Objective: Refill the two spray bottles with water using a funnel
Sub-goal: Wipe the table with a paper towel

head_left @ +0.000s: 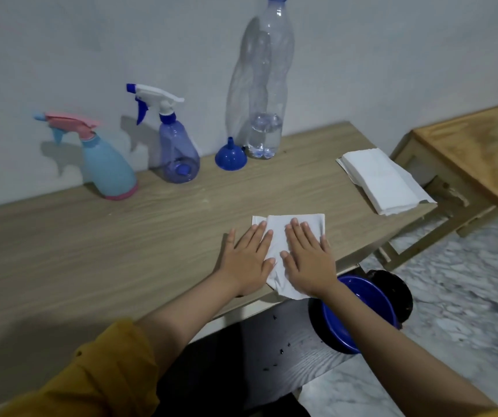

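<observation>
Left hand (249, 260), right hand (309, 257) flat on tissue (294, 219), perhaps damp

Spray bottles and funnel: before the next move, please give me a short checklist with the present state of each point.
1. Both hands free: ok; left hand and right hand lie flat on the tissue.
2. Funnel available: ok, upside down on the table.
3. Water bottle holds water: ok, only a little at the bottom.
4. Spray heads removed: not ok; pink-blue sprayer and purple sprayer are capped.
5. Sprayers already full: cannot tell.
</observation>
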A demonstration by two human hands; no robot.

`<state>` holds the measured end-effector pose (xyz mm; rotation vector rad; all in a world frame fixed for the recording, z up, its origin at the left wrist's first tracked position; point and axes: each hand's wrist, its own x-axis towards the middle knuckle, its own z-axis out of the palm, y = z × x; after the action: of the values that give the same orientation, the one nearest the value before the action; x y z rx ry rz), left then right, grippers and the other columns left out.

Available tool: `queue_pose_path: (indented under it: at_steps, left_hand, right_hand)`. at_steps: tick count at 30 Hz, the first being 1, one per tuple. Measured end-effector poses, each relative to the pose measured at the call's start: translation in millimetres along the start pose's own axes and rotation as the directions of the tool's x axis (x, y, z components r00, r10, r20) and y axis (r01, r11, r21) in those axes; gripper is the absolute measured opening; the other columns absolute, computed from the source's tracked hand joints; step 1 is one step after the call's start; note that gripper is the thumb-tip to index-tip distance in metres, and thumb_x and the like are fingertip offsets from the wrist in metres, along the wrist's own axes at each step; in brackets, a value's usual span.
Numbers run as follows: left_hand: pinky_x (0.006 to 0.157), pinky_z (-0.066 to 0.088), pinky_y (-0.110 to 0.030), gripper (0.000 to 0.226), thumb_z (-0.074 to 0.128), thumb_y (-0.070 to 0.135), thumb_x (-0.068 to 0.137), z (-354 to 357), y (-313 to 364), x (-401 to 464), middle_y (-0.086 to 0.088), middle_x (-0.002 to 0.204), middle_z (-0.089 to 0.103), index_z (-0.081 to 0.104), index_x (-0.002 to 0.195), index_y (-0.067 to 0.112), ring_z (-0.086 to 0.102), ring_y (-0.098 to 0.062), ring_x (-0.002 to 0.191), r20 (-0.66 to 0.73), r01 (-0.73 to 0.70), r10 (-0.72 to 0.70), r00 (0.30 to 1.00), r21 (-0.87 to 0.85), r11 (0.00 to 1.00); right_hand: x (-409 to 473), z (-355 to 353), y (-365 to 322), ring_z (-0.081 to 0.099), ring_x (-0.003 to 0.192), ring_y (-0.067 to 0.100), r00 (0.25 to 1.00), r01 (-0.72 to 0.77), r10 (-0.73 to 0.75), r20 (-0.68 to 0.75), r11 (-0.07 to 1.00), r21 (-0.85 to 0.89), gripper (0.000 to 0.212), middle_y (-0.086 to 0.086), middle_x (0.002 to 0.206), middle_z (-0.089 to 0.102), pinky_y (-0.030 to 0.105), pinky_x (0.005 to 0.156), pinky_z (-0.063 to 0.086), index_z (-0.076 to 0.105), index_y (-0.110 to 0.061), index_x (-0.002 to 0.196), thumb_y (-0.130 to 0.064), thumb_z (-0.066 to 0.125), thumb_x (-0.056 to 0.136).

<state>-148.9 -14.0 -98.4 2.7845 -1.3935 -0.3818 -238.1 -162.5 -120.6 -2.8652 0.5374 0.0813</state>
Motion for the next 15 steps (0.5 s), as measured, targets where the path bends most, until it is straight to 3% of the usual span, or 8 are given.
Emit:
queue_pose_path:
  at_steps: [15]
  left_hand:
    - [0.112, -0.003, -0.055, 0.062, 0.015, 0.047, 0.099, 19, -133, -159, 0.002, 0.158, -0.015, -0.003, 0.150, 0.019, -0.008, -0.013, 0.146, -0.029, 0.119, -0.120, 0.992, -0.027, 0.992]
  right_hand:
    - [-41, 46, -189, -0.007, 0.149, 0.016, 0.990, 0.140, -0.139, 0.032, 0.990, -0.028, 0.077, -0.004, 0.161, -0.009, 0.046, 0.119, 0.004, -0.001, -0.020, 0.153, -0.054, -0.006, 0.085]
